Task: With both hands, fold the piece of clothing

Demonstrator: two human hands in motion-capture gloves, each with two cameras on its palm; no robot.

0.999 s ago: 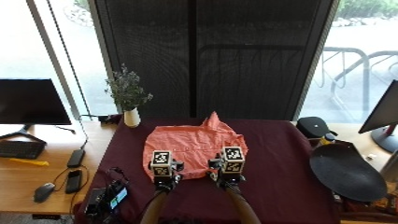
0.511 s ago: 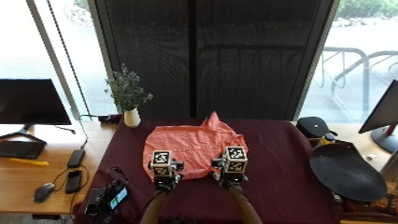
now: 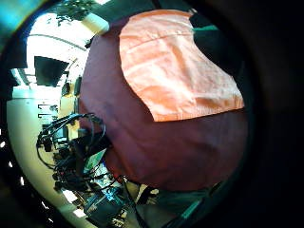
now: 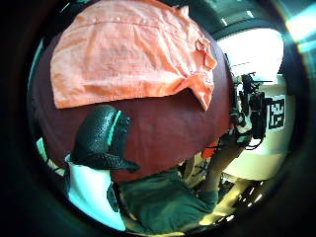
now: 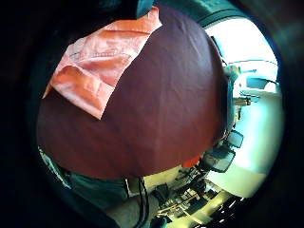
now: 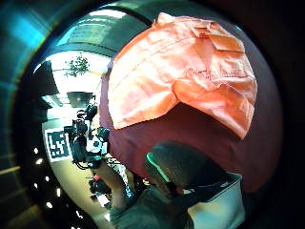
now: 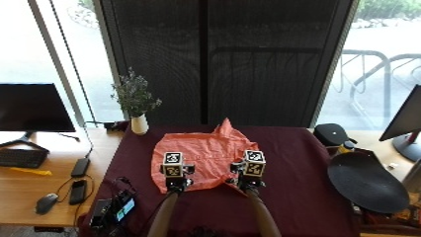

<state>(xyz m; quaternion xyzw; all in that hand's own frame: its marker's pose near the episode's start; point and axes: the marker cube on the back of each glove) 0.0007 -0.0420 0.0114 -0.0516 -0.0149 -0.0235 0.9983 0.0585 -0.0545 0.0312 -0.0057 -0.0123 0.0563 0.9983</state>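
Note:
An orange shirt (image 7: 204,153) lies spread on the maroon table (image 7: 296,163), one folded corner pointing to the far side. My left hand (image 7: 175,183) hovers over the shirt's near left edge. My right hand (image 7: 248,182) hovers over its near right edge. The palm views show the shirt (image 4: 128,54) (image 6: 181,81) (image 3: 175,66) (image 5: 99,61) a little way below, lying flat with no cloth held in either hand. The left thumb side view catches my right hand (image 4: 98,138), and the right thumb side view catches my left hand (image 6: 178,164); both look relaxed.
A white vase with a plant (image 7: 138,123) stands at the table's far left corner. A camera rig with cables (image 7: 115,210) sits at the near left corner. A black round disc (image 7: 365,182) and a black bag (image 7: 329,133) lie off to the right.
Both hands stay at the shirt's near edge; the right hand has drifted slightly to the right. The shirt has not moved.

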